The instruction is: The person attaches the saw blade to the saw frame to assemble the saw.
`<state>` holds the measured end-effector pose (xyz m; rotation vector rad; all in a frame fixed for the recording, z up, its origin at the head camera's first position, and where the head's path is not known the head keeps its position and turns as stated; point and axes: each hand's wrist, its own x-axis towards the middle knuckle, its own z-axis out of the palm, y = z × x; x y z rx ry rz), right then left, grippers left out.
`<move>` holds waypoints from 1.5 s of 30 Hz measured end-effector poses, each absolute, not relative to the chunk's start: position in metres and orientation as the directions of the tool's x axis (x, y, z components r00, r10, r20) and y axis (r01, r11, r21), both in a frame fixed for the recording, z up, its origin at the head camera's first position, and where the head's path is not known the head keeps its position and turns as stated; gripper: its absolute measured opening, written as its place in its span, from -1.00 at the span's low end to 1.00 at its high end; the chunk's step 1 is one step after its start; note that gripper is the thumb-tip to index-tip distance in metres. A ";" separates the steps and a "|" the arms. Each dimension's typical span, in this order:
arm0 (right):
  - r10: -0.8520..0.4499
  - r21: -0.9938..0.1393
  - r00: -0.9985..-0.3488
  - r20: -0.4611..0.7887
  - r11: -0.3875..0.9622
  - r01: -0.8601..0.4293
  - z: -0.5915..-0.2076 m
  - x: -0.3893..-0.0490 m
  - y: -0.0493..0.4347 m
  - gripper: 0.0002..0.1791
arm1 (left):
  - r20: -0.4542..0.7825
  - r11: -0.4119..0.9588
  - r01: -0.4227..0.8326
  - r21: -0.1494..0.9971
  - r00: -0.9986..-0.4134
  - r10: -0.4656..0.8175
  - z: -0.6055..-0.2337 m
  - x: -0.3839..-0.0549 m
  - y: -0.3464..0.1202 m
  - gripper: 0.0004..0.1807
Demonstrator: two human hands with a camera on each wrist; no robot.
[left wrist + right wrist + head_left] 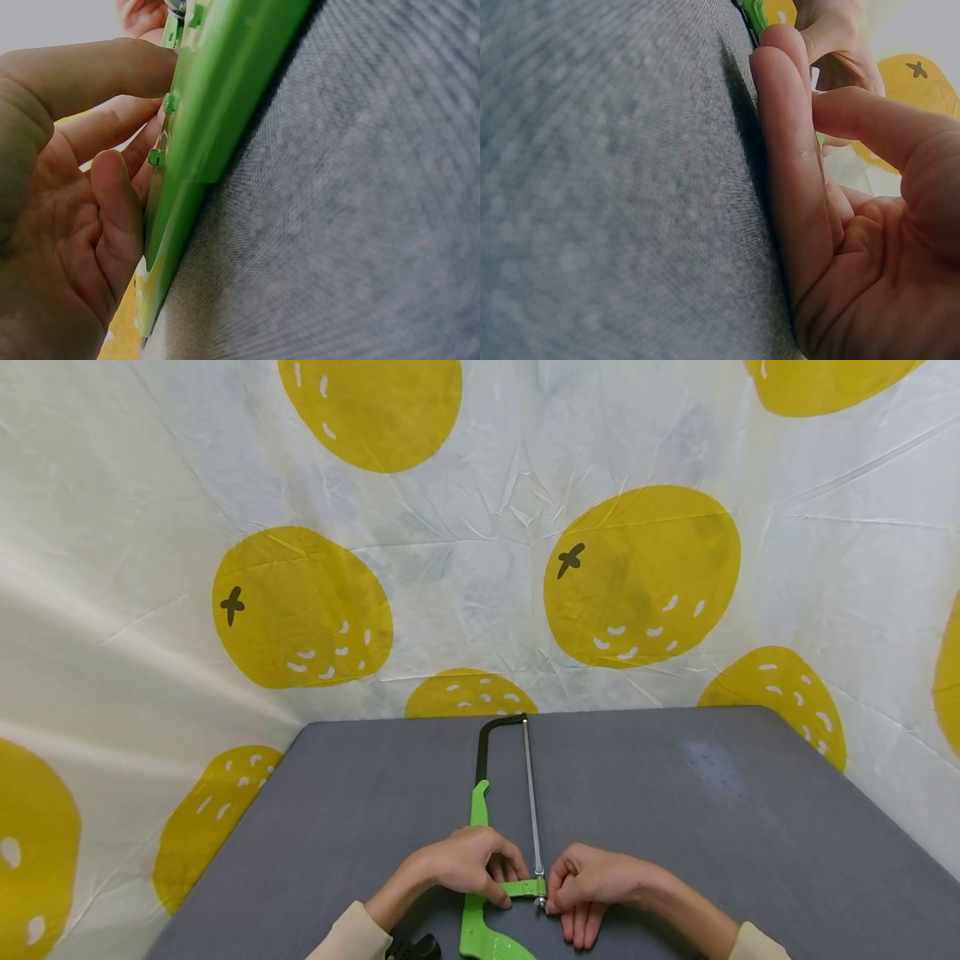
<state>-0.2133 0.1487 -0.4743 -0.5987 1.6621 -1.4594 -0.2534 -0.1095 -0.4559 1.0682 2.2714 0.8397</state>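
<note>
A hacksaw [480, 810] with a green handle and a black front bow lies flat on the grey table, its front end pointing away. The thin silver blade [531, 802] runs along its right side. My left hand [476, 864] grips the green rear part of the frame, thumb on the near side of the crossbar and fingers beyond it. The green body [217, 97] fills the middle of the left wrist view. At the blade's near end is a small metal wing nut [540, 903]. The thumb and index finger of my right hand [588, 889] pinch it; the fingertips partly hide it.
The grey table [637, 802] extends around the saw to its far edge. A white cloth with yellow fruit prints [480, 593] hangs behind and at the sides. A small black object [416, 947] lies by my left sleeve, partly cut off by the frame edge.
</note>
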 end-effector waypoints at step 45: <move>-0.790 -0.957 -0.540 -0.292 0.243 0.161 -0.470 -0.213 0.150 -0.72 | -0.154 0.502 0.523 0.688 -0.571 0.806 -0.455 -0.253 -0.108 -0.70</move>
